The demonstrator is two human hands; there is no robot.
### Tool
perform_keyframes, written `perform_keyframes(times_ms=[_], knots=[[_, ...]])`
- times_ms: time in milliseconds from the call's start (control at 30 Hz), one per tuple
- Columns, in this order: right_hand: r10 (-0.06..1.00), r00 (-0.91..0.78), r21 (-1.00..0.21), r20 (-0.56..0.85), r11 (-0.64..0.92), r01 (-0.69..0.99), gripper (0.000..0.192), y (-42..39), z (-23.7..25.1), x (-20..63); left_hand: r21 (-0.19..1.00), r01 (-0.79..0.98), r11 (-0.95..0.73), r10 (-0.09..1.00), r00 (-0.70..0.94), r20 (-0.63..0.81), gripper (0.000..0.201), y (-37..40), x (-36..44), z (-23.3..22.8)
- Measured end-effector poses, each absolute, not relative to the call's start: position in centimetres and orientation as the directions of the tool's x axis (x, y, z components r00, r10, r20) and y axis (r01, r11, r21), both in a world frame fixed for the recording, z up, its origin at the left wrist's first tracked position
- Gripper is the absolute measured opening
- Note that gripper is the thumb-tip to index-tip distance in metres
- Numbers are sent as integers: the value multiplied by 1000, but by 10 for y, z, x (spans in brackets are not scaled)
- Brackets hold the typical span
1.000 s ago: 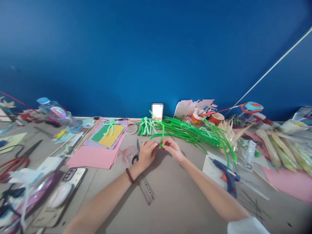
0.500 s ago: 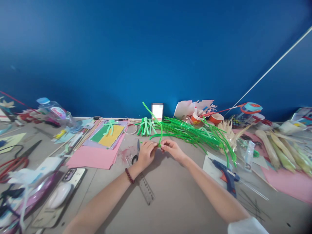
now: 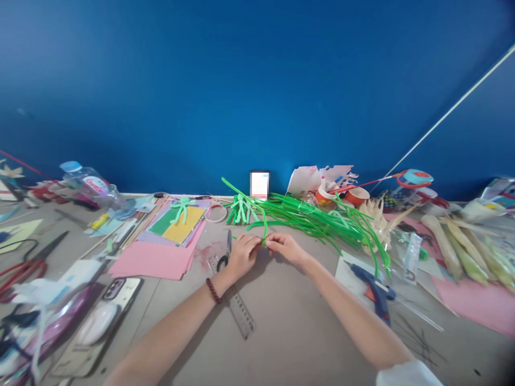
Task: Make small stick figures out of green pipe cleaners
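Pipe cleaner [image 3: 263, 228] pinched between left hand [image 3: 241, 254], right hand [image 3: 286, 248]

Both hands' fingers [image 3: 254, 244] pinch a green pipe cleaner [image 3: 263, 222] above the table [image 3: 281, 327].

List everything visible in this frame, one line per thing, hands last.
pipe cleaner: one, green, pinched between both hands
pipe cleaner pile: many, green, right of centre
pipe cleaner figures: a few, green, behind the hands
scissors: one, dark, beside left hand
ruler: one, clear, under left forearm
glue gun: one, blue, right
paper sheets: stack, pink, left
water bottle: one, clear, far left
left hand: grip closed on pipe cleaner
right hand: grip closed on pipe cleaner
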State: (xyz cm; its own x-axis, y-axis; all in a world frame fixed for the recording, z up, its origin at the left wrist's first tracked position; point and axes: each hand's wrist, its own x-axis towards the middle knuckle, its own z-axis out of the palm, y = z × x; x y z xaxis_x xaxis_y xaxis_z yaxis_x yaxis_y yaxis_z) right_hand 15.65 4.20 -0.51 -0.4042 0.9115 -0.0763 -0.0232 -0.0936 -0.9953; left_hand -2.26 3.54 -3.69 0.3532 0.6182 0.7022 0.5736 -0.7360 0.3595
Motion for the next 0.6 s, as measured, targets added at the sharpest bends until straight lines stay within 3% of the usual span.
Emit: perform_keyframes(times_ms=[233,600], knots=[[860,-465,-950,-212,-293,-109,29,47,-7,162,394,614,-685,670,318,671,13,37,-25,-36],[842,-497,-899,-211,-366,-239,33,41,-18,155,545,488,-682,724,347,595,13,35,-24,-30]])
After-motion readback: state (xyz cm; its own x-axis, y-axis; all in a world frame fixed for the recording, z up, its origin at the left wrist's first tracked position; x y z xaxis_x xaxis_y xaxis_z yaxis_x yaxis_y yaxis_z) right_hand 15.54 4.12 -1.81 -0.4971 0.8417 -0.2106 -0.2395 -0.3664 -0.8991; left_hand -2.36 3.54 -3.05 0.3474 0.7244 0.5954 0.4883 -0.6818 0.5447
